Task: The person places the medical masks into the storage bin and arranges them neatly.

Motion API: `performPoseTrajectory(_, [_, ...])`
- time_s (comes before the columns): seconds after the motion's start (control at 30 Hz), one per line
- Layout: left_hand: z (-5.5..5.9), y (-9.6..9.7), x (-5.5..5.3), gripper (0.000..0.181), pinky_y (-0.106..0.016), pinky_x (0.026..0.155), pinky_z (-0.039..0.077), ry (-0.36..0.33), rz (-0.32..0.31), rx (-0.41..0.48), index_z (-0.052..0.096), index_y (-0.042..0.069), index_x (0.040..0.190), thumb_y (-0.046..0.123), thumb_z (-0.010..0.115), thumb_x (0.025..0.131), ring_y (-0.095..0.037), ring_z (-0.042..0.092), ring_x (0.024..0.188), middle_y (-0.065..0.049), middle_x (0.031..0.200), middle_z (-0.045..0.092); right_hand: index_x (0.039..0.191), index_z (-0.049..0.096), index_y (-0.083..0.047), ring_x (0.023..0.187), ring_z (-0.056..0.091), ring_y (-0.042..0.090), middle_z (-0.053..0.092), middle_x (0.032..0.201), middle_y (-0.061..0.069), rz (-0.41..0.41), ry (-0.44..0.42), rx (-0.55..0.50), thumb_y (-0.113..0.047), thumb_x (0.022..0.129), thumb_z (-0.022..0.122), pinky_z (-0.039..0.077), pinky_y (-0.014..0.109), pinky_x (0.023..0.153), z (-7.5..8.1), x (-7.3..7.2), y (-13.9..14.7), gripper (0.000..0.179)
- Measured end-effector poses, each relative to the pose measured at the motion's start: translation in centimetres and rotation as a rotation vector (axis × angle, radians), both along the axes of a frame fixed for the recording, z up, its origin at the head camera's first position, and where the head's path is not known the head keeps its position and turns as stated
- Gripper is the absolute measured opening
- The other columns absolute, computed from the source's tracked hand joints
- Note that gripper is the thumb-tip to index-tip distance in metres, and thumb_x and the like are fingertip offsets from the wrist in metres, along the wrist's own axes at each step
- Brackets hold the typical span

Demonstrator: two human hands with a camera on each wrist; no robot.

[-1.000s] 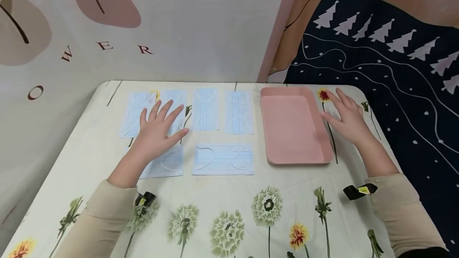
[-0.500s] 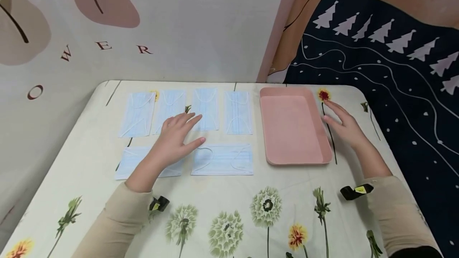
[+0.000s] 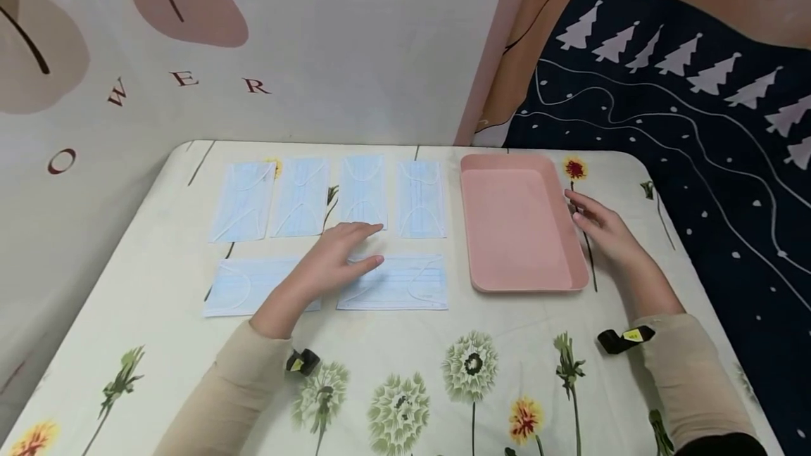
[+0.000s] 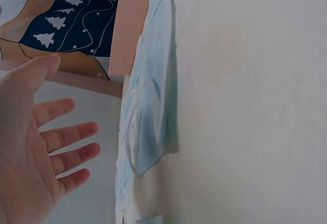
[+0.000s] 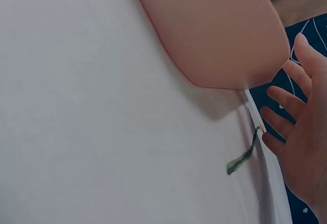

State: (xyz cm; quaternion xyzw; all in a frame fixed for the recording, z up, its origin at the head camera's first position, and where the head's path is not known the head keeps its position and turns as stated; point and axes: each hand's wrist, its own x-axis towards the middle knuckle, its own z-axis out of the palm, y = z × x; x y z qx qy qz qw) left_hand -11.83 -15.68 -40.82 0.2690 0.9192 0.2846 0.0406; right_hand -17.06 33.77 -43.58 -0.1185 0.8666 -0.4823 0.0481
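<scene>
Several light blue face masks lie flat on the table. Four-across upright ones make the back row, among them a mask [image 3: 422,199] near the tray. In front lie two sideways masks, one at left [image 3: 250,287] and one at right [image 3: 399,283]. My left hand [image 3: 332,262] hovers over the gap between these two, fingers extended and holding nothing; it hides parts of both. A shallow pink tray [image 3: 522,224] stands to the right of the masks. Beside its right edge is my right hand [image 3: 605,227], fingers relaxed; whether it touches the rim I cannot tell.
A flowered cloth covers the table [image 3: 393,343]. Behind it hangs a pale wall covering [image 3: 355,55] with letters. At right is a dark blue cloth [image 3: 690,125] printed with white trees. Each wrist bears a small black camera.
My left hand has moved right and toward the front, from over the back-left masks to the front pair. My right hand has come slightly down along the tray's side.
</scene>
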Motion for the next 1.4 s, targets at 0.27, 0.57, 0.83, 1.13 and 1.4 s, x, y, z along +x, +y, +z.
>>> performPoseTrajectory(0.27, [-1.3, 0.7, -0.5, 0.049, -0.048, 0.103, 0.035, -0.073, -0.064, 0.042, 0.056, 0.008, 0.134, 0.034, 0.063, 0.093, -0.029, 0.047, 0.124, -0.01, 0.132, 0.055, 0.148, 0.035, -0.005, 0.123, 0.035, -0.004, 0.034, 0.148, 0.023, 0.054, 0.02, -0.034, -0.011, 0.101, 0.049, 0.03, 0.006, 0.094, -1.3, 0.2, 0.5, 0.049])
performPoseTrajectory(0.57, [-2.3, 1.2, -1.2, 0.037, -0.043, 0.098, 0.04, -0.125, -0.115, 0.062, 0.063, 0.01, 0.126, 0.025, 0.066, 0.092, -0.024, 0.049, 0.117, -0.005, 0.123, 0.06, 0.148, 0.033, -0.002, 0.125, 0.035, -0.001, 0.033, 0.149, 0.019, 0.066, 0.003, -0.093, -0.006, 0.1, 0.048, 0.03, 0.008, 0.096, -1.9, 0.4, 0.8, 0.05])
performPoseTrajectory(0.83, [-2.9, 1.7, -1.9, 0.03, -0.038, 0.086, 0.042, -0.089, -0.183, 0.06, 0.067, 0.012, 0.119, 0.01, 0.069, 0.089, -0.018, 0.053, 0.099, -0.002, 0.109, 0.06, 0.149, 0.034, -0.01, 0.128, 0.034, 0.003, 0.03, 0.152, 0.014, 0.041, -0.092, -0.122, -0.016, 0.1, 0.052, 0.03, 0.008, 0.095, -1.4, 0.3, 0.6, 0.052])
performPoseTrajectory(1.13, [-3.1, 2.0, -2.3, 0.03, -0.039, 0.091, 0.041, -0.147, -0.204, 0.08, 0.069, 0.011, 0.117, 0.002, 0.067, 0.088, -0.019, 0.055, 0.101, 0.0, 0.108, 0.063, 0.149, 0.035, -0.01, 0.133, 0.03, 0.007, 0.027, 0.153, 0.016, 0.03, -0.123, -0.107, -0.019, 0.1, 0.052, 0.028, 0.008, 0.098, -1.5, 0.2, 0.7, 0.053])
performPoseTrajectory(1.4, [-2.9, 2.0, -2.5, 0.032, -0.036, 0.082, 0.041, -0.165, -0.229, 0.088, 0.069, 0.012, 0.117, -0.001, 0.064, 0.089, -0.015, 0.05, 0.085, 0.004, 0.099, 0.064, 0.15, 0.034, -0.013, 0.133, 0.03, 0.005, 0.03, 0.152, 0.014, 0.056, -0.085, -0.126, -0.017, 0.101, 0.051, 0.028, 0.009, 0.099, -1.8, 0.2, 0.9, 0.052])
